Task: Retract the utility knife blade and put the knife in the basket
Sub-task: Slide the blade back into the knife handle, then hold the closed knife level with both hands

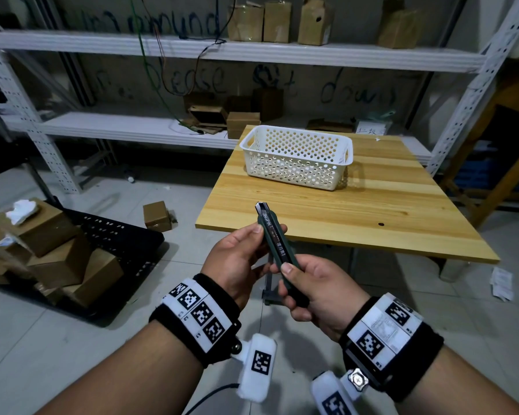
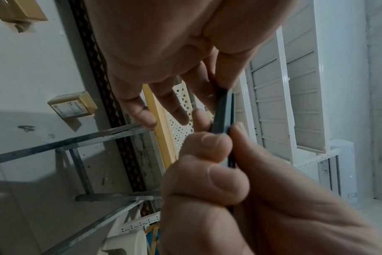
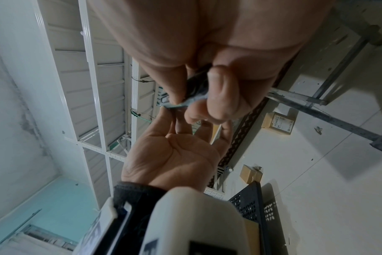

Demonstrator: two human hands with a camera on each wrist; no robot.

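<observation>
While both hands meet in the air short of the near edge of the light wooden table [image 1: 372, 211], they share a dark green plastic utility knife [image 1: 277, 250] tilted with its tip toward that table. The right hand [image 1: 318, 292] wraps its curled fingers round the rear of the handle, thumb laid along the top. The left hand [image 1: 237, 265] pinches the front of the handle between thumb and forefinger, its other fingers loosely spread. Whether any blade sticks out of the metal tip cannot be told. On the far half of the table stands a white perforated plastic basket [image 1: 297, 169], well apart from the knife. Behind the table, grey metal shelving [image 1: 237, 52] carries brown cardboard boxes [image 1: 276, 22]
</observation>
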